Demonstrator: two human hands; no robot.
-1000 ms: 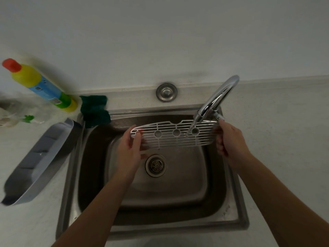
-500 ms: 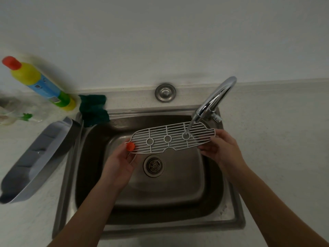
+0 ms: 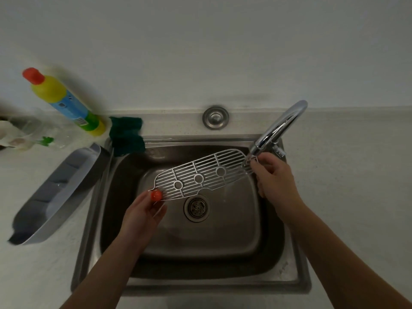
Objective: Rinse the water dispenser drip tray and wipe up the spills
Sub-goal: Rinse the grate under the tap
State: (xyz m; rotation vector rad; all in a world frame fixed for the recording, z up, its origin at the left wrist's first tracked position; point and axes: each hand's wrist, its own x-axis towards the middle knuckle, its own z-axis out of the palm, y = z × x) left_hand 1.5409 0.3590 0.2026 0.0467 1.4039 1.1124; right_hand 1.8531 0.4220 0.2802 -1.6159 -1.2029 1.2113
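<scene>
I hold the white slotted drip tray grille (image 3: 200, 175) over the steel sink (image 3: 294, 273), tilted with its right end higher. My left hand (image 3: 145, 210) pinches the lower left end, beside the small red float ball (image 3: 156, 195). My right hand (image 3: 274, 175) grips the upper right end, directly under the chrome faucet (image 3: 281, 126) spout. A thin stream of water falls below the grille near my right hand. The grey drip tray basin (image 3: 55, 195) lies on the counter left of the sink.
A yellow and blue detergent bottle (image 3: 64, 101) with a red cap leans against the wall at the back left. A dark green cloth (image 3: 127, 137) hangs over the sink's back left corner. The drain (image 3: 197, 206) sits mid-sink. A clear plastic bag (image 3: 24, 134) lies far left.
The grille has tipped from level to slanted, its left end lower and nearer me, its right end up at the spout. Both hands moved with it.
</scene>
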